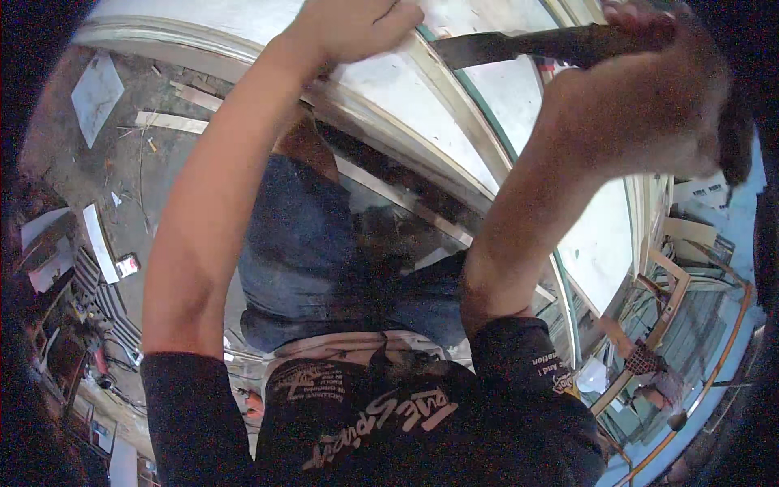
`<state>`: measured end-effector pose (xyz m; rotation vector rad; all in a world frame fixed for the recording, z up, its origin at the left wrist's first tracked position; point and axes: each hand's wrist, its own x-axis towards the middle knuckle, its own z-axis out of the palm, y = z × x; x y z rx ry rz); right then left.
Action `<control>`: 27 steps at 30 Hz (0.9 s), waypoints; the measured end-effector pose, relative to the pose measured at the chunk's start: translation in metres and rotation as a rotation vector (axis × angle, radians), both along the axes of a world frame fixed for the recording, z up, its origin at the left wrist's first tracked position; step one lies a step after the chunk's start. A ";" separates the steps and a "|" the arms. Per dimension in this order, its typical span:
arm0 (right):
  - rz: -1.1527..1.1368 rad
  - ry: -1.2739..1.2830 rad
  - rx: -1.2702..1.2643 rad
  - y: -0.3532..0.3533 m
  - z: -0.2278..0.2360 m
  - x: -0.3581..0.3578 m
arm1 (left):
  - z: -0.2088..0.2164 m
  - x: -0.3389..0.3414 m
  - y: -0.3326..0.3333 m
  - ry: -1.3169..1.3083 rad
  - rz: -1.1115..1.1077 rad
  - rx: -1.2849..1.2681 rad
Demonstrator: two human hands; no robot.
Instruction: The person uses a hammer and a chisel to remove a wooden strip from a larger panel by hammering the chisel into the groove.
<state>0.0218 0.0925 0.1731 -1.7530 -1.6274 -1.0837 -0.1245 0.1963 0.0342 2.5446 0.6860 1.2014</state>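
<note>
My right hand (641, 105), blurred by motion, is closed around a long dark tool (519, 49) with a flat, blade-like end pointing left; its exact kind is not clear. Another dark part (737, 142) shows beyond the right side of that hand. At the top, my left hand (357, 28) has its fingers bent together over the edge of a pale framed panel (446, 97). Whatever those fingers grip is hidden, and the picture's upper edge crops them. The tool's left end lies over a pale strip with a green edge, just right of my left hand.
Wood strips (170, 122) and a white sheet piece (97, 97) lie on the dirty floor at left. Tools and scraps (97, 349) crowd the lower left. At lower right, another person (649, 373) is beside a wooden frame (669, 296) and a curved orange-brown rail (734, 333).
</note>
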 end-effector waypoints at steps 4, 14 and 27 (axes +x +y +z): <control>0.927 0.517 0.402 0.036 -0.007 -0.016 | 0.031 0.010 -0.026 -0.248 -0.200 -0.071; 0.665 1.103 -0.486 -0.030 -0.035 0.073 | 0.007 0.028 -0.027 0.045 -0.162 -0.366; -0.085 1.543 -1.213 -0.084 -0.022 0.160 | 0.019 0.034 -0.033 0.073 -0.179 -0.391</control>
